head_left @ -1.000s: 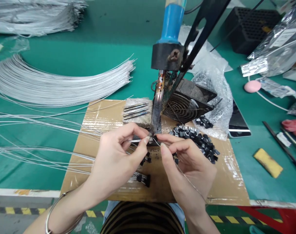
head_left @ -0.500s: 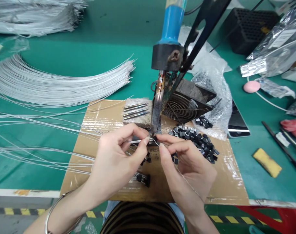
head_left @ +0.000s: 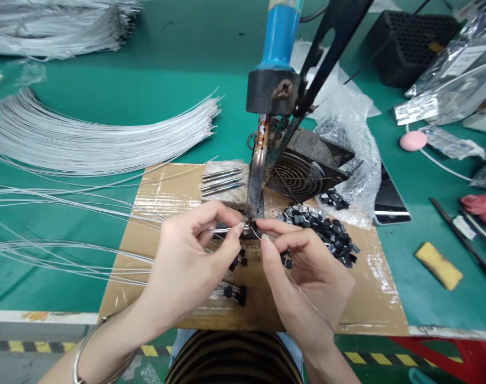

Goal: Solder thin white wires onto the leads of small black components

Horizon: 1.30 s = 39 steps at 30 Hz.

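Observation:
My left hand is closed in a pinch on a thin silvery-white wire. The wire's end is just under the tip of a blue-handled soldering iron clamped upright on a stand. My right hand pinches a strand of solder wire, which runs across the palm to the wrist. One fingertip touches or nearly touches a small black part at the iron's tip. The contact point is too small to make out. Below my left hand lie wires with black ends.
A brown cardboard sheet covers the work spot. A pile of black parts lies right, behind it a fan. Spare iron tips rest on a pad. White wire bundles lie left, a yellow sponge far right.
Both hands keep almost the same pose at the iron's tip. The soldering iron appears shifted very slightly left and up in view. Nothing has been let go or picked up.

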Each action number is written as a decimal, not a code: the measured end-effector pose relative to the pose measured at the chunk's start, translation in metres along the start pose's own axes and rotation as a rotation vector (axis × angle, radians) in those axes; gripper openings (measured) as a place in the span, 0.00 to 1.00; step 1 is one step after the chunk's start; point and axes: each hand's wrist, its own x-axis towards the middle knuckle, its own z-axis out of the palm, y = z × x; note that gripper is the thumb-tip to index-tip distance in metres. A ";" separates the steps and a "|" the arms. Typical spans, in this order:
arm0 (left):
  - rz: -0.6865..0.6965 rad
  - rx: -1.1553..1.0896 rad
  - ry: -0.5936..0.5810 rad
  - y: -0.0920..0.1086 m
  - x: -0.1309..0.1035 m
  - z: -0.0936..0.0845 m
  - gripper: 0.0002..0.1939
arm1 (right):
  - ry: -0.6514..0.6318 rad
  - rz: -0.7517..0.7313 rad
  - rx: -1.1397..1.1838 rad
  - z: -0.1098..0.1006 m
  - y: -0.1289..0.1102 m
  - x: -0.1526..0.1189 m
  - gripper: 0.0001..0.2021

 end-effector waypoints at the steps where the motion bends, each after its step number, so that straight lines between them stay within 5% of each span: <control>1: -0.001 0.002 0.000 -0.001 0.000 0.000 0.05 | 0.008 0.006 -0.005 0.001 0.000 0.000 0.09; 39: -0.041 0.002 -0.033 -0.008 -0.003 0.000 0.03 | -0.049 0.024 0.001 -0.003 0.005 -0.003 0.08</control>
